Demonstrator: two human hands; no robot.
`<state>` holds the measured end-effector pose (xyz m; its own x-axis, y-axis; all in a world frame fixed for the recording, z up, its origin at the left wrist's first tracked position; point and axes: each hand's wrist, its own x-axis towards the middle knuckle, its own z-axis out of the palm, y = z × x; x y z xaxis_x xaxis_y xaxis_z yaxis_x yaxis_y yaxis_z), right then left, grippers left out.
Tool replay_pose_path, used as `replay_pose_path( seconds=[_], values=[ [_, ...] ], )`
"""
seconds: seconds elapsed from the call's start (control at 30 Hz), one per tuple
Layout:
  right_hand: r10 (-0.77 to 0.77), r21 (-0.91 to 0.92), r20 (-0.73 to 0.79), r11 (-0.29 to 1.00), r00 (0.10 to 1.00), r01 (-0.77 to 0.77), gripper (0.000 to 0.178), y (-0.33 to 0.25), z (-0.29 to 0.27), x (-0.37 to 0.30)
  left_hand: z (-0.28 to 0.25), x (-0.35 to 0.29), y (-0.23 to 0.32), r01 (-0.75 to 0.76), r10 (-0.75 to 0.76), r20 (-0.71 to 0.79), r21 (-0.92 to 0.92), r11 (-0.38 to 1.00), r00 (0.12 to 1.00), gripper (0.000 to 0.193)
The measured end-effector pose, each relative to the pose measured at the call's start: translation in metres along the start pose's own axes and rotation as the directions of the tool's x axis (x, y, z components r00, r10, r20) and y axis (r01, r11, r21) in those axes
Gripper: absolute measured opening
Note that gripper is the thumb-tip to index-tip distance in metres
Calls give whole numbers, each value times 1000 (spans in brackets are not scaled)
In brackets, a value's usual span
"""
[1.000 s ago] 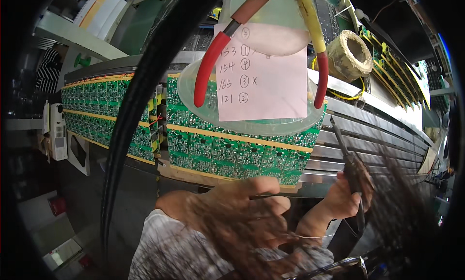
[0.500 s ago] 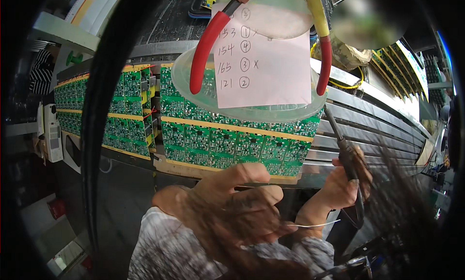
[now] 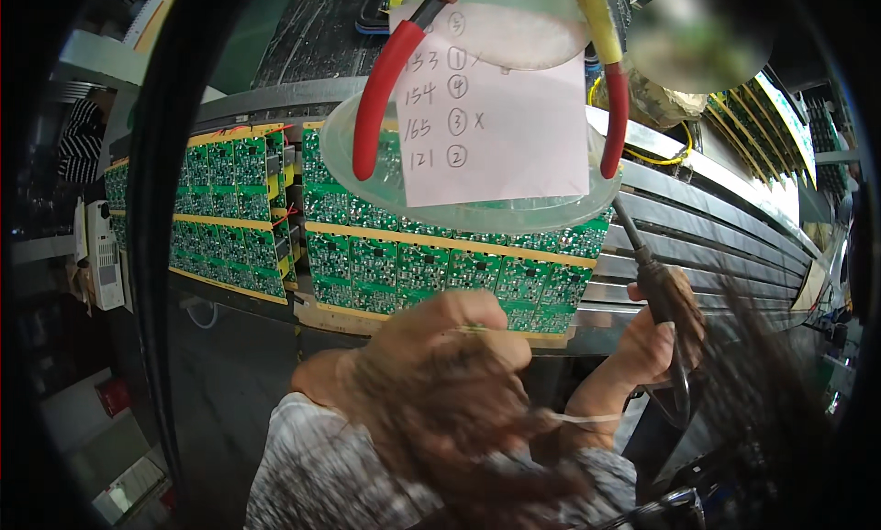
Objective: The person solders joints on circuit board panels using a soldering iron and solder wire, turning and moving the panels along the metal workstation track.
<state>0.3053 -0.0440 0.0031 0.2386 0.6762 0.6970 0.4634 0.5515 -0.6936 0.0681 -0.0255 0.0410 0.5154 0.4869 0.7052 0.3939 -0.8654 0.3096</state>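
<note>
The circuit board panel (image 3: 422, 266) is laid with its components facing up on the slatted metal counter (image 3: 725, 245), just beyond the hands, presumably so that its parts can be reached. Its upper part is covered in the view by a translucent dish (image 3: 514, 223), on which a pink paper (image 3: 532, 154) is seen; the handwriting is turned toward the wearer, probably so that it can be read. The paper is flanked by two red-sleeved prongs (image 3: 376, 108), whose purpose cannot be told.

A slim tool (image 3: 652, 278) is gripped by its dark handle in the right hand (image 3: 647, 346), fingers closed round it. The metal shaft is kept ahead of the fingers and is angled toward the panel's right edge; whether anything is touched by the tip cannot be told. The left hand (image 3: 431, 342) is curled narrowly in front of the panel's lower edge. A thin white strand (image 3: 587, 419) is seen beside it, crossing near the right wrist, but whether it is held is hidden by blurred hair.

Compared with half a second ago, the left fingers are folded more tightly and less of the strand's right end is shown, while the tool is held at nearly the same slant.
</note>
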Motion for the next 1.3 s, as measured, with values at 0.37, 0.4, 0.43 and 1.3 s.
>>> replay_pose_path(
  seconds=[0.37,0.4,0.43,1.3],
  values=[
    [-27,7,103,1000,994,26,34,-1,6,8,15,13,-38,313,-301,-91,169,935,949,28],
    [-28,7,103,1000,994,27,34,0,7,8,17,13,-39,313,-300,-95,182,932,949,28],
    [-27,7,107,1000,994,26,34,1,8,9,18,12,-39,312,-300,-95,182,932,949,28],
    [-57,72,175,996,983,45,30,-11,32,13,0,1,-46,435,-405,-182,168,885,896,9]
  ],
)
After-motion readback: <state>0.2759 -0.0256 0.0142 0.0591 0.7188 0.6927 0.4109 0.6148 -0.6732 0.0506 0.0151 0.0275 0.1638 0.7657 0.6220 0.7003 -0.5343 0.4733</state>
